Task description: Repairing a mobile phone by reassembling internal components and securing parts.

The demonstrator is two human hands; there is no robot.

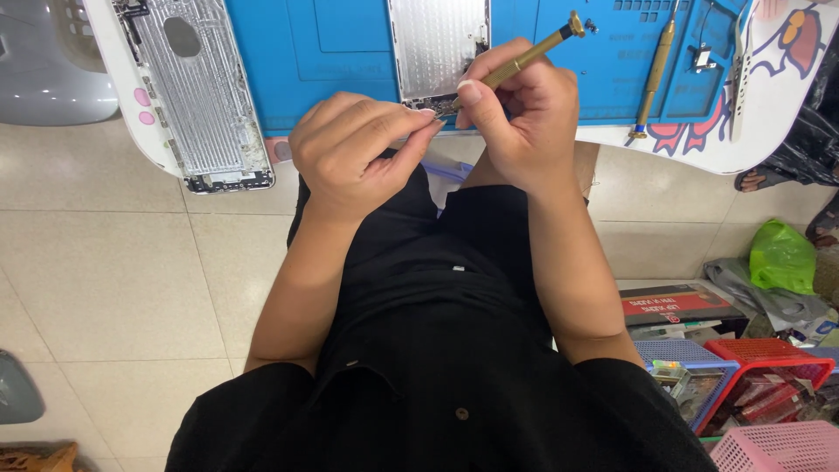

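The right hand [516,114] grips a brass screwdriver [524,57], shaft slanting down-left toward the phone housing [437,44] at the bench [350,52] edge. The left hand [350,153], fingers pinched, perhaps holding a screw, meets its tip.

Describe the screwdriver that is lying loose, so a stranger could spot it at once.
Start at the blue work mat on the white table. Near its right edge lies a slim brass-coloured screwdriver, almost upright in the picture. Unlike the similar one in the right hand, nobody touches it.

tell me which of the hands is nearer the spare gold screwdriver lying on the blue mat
Right. The right hand sits just left of the spare gold screwdriver; the left hand is farther left, beyond the right one.
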